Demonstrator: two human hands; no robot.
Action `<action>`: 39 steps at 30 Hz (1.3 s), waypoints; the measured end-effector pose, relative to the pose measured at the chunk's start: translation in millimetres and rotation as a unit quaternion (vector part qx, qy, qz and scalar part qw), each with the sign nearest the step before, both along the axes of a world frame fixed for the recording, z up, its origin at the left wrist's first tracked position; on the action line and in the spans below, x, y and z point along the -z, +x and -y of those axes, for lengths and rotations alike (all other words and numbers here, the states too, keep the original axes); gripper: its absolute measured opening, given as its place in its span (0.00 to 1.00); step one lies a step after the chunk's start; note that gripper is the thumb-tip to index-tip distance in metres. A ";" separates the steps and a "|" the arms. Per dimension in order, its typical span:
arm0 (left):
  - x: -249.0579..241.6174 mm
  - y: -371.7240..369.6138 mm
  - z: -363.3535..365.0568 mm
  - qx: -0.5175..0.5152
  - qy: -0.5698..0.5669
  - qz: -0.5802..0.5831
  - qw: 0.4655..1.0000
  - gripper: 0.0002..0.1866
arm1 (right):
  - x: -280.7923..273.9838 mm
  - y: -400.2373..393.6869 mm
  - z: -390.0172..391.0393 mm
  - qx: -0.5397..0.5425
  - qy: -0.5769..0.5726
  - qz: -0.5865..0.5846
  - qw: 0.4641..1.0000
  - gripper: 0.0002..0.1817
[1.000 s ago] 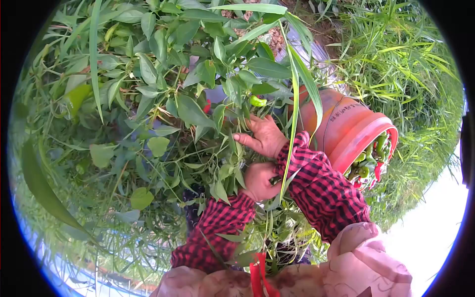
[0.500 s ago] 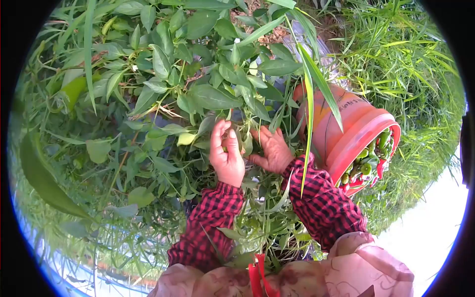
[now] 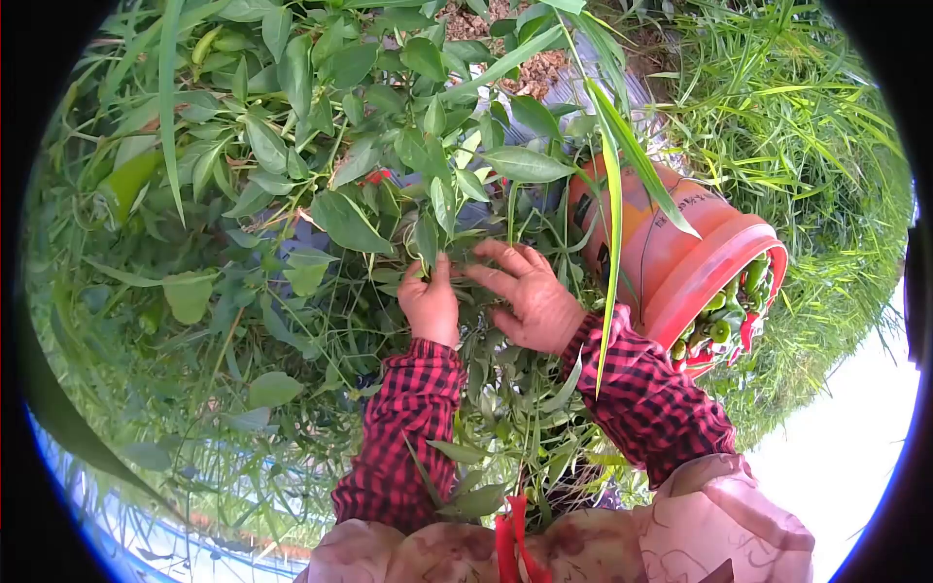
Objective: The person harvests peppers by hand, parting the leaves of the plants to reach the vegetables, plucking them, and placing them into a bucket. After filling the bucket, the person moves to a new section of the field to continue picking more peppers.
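My left hand [image 3: 430, 307] is among the leaves of a pepper plant [image 3: 355, 222], thumb and fingers pinched together at a hanging leaf. What lies between its fingertips is hidden. Just right of it, my right hand [image 3: 536, 303] has its fingers stretched and spread toward the stems, with nothing seen in its grasp. A small spot of red pepper [image 3: 377, 177] shows through the foliage above the left hand. At the upper left hangs a yellow-green pepper [image 3: 205, 45].
A red-orange bucket [image 3: 671, 228] stands at my right, leaning in view, with green and red peppers [image 3: 721, 316] at its mouth. Long grass blades [image 3: 612, 243] cross in front of it. Plastic sheeting [image 3: 622, 83] and bare soil [image 3: 533, 73] show beyond.
My left hand has shifted slightly down and left, its fingers closing. My right hand has turned and spread its fingers. The leaves above have swung aside, uncovering red spots.
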State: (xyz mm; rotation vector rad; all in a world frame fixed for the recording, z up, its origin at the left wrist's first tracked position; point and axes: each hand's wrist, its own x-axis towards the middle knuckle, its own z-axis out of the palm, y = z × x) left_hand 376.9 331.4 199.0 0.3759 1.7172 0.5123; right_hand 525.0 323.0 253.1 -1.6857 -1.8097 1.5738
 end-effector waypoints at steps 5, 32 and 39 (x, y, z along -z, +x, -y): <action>0.7 3.7 8.7 -0.033 -0.063 0.042 0.997 0.20 | -17.7 32.4 -82.7 0.371 -0.216 -0.127 0.894 0.15; 3.5 1.1 5.8 -0.038 -0.012 0.021 0.999 0.11 | 147.7 57.0 -23.7 0.399 -0.262 -0.275 0.835 0.24; -2.0 5.4 5.0 -0.052 0.019 0.007 0.998 0.10 | 115.6 43.7 -1.3 0.295 -0.170 0.011 0.940 0.21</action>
